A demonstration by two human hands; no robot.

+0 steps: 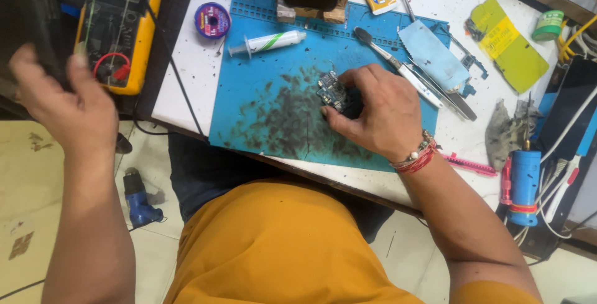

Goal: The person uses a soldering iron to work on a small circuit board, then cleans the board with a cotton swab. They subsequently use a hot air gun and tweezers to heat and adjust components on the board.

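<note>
Orange shirt (280, 248) fills the bottom of view. Right hand (379, 114) grip is clamped on small circuit board (331, 91), pinned on the sooty blue mat (273, 105) on the bench (186, 61). Left hand (59, 92) is off the bench, blurred, at a dark object; can't tell its grip. Risks, my guess: board slides on the residue, or my wrist knocks the tweezers (435, 89) and syringe (267, 43).
</note>
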